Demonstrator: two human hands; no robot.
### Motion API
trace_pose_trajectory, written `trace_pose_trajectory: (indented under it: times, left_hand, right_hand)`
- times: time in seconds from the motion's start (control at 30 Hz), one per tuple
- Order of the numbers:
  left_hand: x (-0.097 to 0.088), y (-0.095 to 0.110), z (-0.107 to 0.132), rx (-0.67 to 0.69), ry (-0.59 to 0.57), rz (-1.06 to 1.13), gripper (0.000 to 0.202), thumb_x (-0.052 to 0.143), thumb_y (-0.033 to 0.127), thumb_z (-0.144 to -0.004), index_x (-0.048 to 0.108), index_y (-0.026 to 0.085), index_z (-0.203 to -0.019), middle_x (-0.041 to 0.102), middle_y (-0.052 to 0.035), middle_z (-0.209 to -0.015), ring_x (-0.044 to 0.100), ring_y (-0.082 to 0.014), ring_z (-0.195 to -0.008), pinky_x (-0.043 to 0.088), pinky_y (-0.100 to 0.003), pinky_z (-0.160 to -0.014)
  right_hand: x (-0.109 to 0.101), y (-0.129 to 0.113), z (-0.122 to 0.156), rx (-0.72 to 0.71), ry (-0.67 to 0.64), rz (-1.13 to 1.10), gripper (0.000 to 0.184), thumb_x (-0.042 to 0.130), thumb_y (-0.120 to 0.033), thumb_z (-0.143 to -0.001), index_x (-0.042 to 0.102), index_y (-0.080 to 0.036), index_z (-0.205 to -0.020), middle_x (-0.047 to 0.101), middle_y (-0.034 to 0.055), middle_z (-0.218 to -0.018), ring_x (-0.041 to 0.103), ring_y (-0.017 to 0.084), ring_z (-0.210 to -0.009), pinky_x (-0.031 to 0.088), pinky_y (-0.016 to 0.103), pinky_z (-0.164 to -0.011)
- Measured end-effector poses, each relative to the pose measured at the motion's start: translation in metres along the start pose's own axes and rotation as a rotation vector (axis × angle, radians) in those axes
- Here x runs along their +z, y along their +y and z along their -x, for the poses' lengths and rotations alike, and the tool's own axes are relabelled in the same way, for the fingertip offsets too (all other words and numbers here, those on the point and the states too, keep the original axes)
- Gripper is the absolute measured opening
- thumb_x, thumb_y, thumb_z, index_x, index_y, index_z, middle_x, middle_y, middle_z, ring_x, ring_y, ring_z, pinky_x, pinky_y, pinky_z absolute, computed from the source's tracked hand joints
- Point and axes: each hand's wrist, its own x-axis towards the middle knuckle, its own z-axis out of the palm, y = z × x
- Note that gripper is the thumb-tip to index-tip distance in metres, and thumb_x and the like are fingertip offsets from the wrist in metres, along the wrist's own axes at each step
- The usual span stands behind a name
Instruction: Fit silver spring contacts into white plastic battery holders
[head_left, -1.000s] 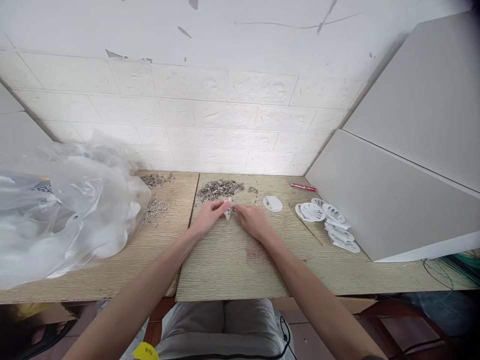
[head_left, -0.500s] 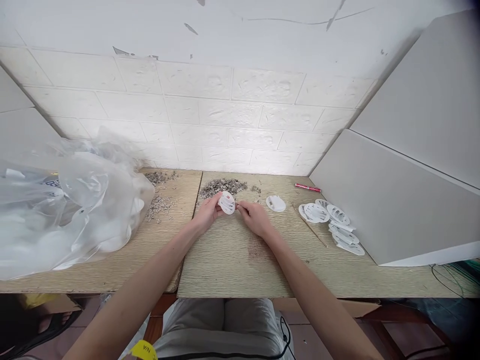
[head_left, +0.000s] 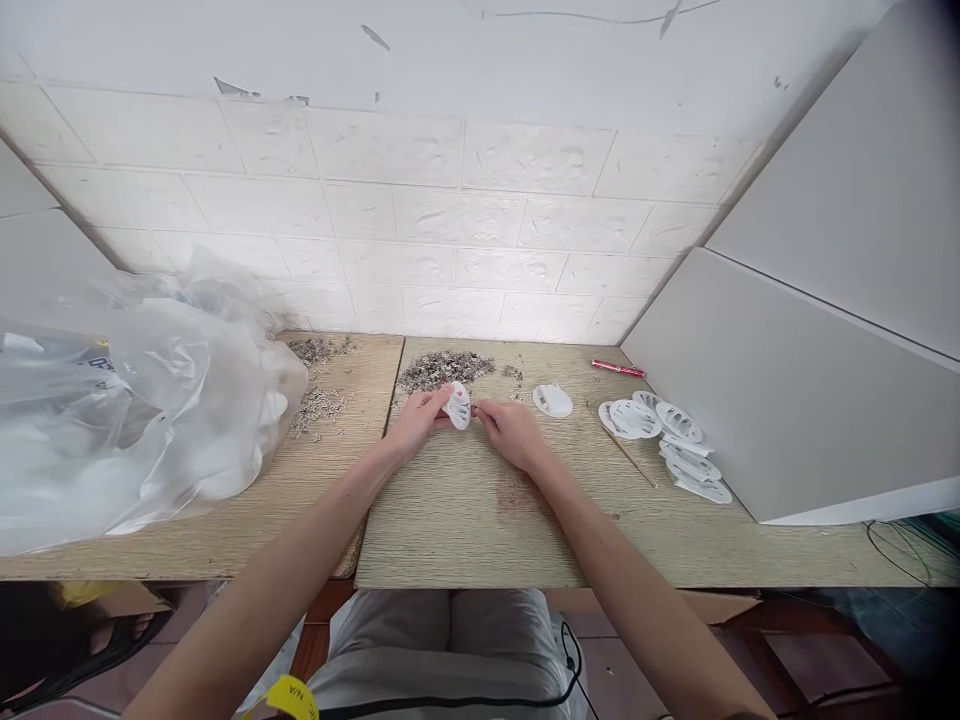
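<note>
My left hand (head_left: 417, 421) pinches a small round white plastic disc (head_left: 457, 405) with slots, holding it tilted just above the wooden table (head_left: 465, 510). My right hand (head_left: 510, 432) is closed in a pinch right beside the disc's right edge; whatever sits between its fingertips is too small to make out. Directly behind both hands lies a heap of small grey metal pieces (head_left: 444, 368).
A single white disc (head_left: 553, 400) lies to the right of my hands. Farther right is a pile of several white discs (head_left: 667, 440), a thin stick (head_left: 628, 458) and a red pen (head_left: 616, 368). A large clear plastic bag (head_left: 127, 400) fills the left side. A grey panel (head_left: 787, 400) walls the right.
The disc turned in my left hand, from edge-on to face-on and now tilted again. Both hands stayed in the same spot; the camera shifted slightly.
</note>
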Motion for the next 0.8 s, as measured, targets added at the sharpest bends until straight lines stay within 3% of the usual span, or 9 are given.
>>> trace_pose_trajectory:
  times: [0.3,0.8]
  left_hand:
    - [-0.0015,-0.0013,0.0008,0.027,-0.039,-0.089,0.051,0.068,0.060,-0.073,0.074,0.012,-0.087,0.074,-0.0116,-0.094,0.067,-0.0225,-0.089,0.053,-0.041,-0.091]
    - [0.0048,0.0038,0.0058,0.057,-0.067,-0.259,0.046,0.062,0.059,-0.079,0.076,0.016,-0.086,0.074,-0.0083,-0.092,0.067,-0.0221,-0.089,0.051,-0.040,-0.092]
  right_hand:
    - [-0.0054,-0.0036,0.0012,0.019,-0.058,0.110,0.034,0.036,-0.027,-0.100,0.069,-0.020,-0.099,0.074,0.0083,-0.088,0.063,0.019,-0.076,0.028,0.027,-0.061]
    - [-0.0051,-0.0064,-0.0007,0.014,-0.099,0.179,0.032,0.036,-0.020,-0.097,0.068,-0.021,-0.100,0.074,0.0063,-0.093,0.063,0.018,-0.075,0.025,0.028,-0.058]
